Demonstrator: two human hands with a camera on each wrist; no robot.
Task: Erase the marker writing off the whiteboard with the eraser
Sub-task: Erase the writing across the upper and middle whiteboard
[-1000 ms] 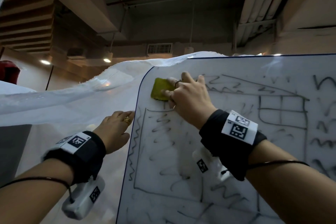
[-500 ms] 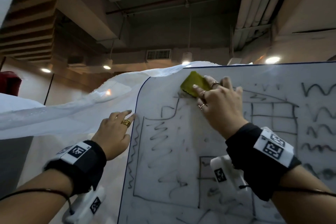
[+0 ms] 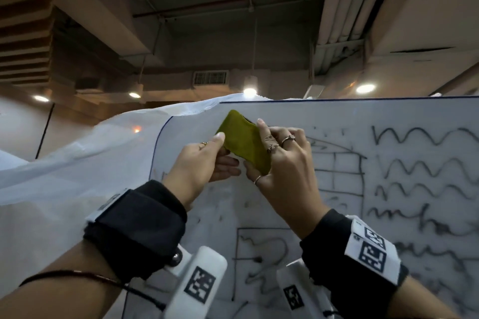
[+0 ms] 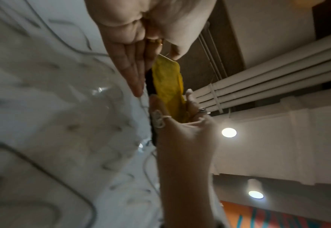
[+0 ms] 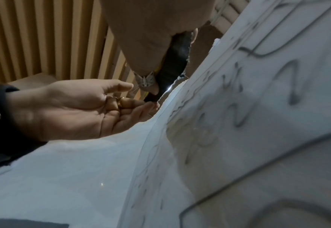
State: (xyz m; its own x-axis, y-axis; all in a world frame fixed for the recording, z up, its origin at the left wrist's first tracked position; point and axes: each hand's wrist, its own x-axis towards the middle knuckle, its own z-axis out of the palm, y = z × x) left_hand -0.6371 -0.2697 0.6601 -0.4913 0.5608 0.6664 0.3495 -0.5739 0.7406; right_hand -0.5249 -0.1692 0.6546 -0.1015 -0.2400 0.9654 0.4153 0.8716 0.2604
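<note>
The yellow eraser [image 3: 243,142] is held up in front of the whiteboard's [image 3: 388,116] upper left corner, lifted off the surface. My right hand [image 3: 258,147] grips its right end, thumb below and fingers on top. My left hand [image 3: 225,150] pinches its left end, thumb on the yellow face and fingers behind. The left wrist view shows the eraser [image 4: 168,86] edge-on between the left hand [image 4: 155,61] and the right hand [image 4: 172,100]. In the right wrist view its black felt side [image 5: 172,61] faces the whiteboard [image 5: 258,138]. Black marker waves [image 3: 420,171] and a house drawing [image 3: 337,163] cover the board.
A white plastic sheet [image 3: 77,163] hangs over the stand left of and behind the whiteboard. A drawn box with squiggles [image 3: 261,254] lies low on the board between my wrists. Ceiling lamps [image 3: 249,90] and pipes are overhead.
My right hand lifted the eraser off the board. My left hand left the board's left edge and rose to take the eraser's other end. The upper left marks look wiped.
</note>
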